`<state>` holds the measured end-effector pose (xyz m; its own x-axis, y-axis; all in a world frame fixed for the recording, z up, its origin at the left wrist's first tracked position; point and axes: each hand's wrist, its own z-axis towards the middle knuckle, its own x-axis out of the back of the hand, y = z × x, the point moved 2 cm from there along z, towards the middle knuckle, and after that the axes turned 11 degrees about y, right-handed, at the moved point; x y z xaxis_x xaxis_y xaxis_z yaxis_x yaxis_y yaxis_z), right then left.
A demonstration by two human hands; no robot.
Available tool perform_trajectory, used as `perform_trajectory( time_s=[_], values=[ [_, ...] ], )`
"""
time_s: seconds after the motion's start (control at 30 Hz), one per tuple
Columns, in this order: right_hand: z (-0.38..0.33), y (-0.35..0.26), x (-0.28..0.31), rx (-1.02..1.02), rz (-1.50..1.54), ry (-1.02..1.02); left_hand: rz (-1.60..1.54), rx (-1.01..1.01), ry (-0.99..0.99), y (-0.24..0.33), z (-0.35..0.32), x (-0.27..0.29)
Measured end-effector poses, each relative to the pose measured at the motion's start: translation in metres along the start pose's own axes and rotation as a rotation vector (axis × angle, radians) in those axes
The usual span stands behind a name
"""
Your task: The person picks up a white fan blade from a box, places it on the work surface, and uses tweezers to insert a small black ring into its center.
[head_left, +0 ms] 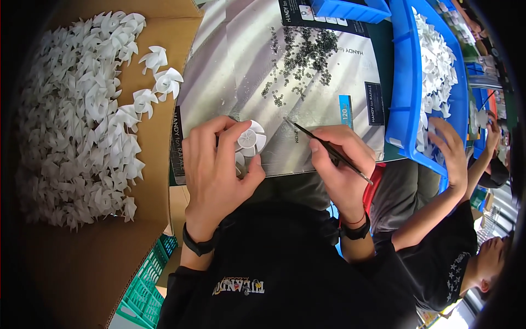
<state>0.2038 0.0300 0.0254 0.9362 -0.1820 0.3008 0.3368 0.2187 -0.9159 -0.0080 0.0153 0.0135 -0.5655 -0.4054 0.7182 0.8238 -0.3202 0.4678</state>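
My left hand point(211, 159) is closed round a white fan wheel point(251, 138), its hub facing up between thumb and index finger. Part of another white bladed piece shows under that hand, mostly hidden by the fingers. In my right hand point(345, 159) is a pair of slim black tweezers point(329, 147), pinched between thumb and fingers. Their tip points away to the left, down near the sheet, by a tiny dark ring. Farther off, many small black rings point(309, 49) lie scattered over the glossy printed sheet point(230, 66).
At the left stands a cardboard box point(156, 123) heaped with white fan wheels point(82, 120). A blue bin point(405, 82) of white parts is at the right, where a co-worker's hand point(452, 151) reaches in. Another blue tray point(350, 10) sits at the back.
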Motion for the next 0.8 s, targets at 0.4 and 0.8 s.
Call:
perform_trajectory(
  time_s=[0.4,0.8],
  values=[
    [0.0012,0.0043,-0.0023,0.019,-0.032,-0.03,0.001,-0.015,0.001,0.001,0.0005,-0.0029],
    [-0.0047,0.0016,-0.0012,0.021,0.168,-0.115,0.008,-0.022,0.015,0.0013,0.0012,-0.0034]
  ],
)
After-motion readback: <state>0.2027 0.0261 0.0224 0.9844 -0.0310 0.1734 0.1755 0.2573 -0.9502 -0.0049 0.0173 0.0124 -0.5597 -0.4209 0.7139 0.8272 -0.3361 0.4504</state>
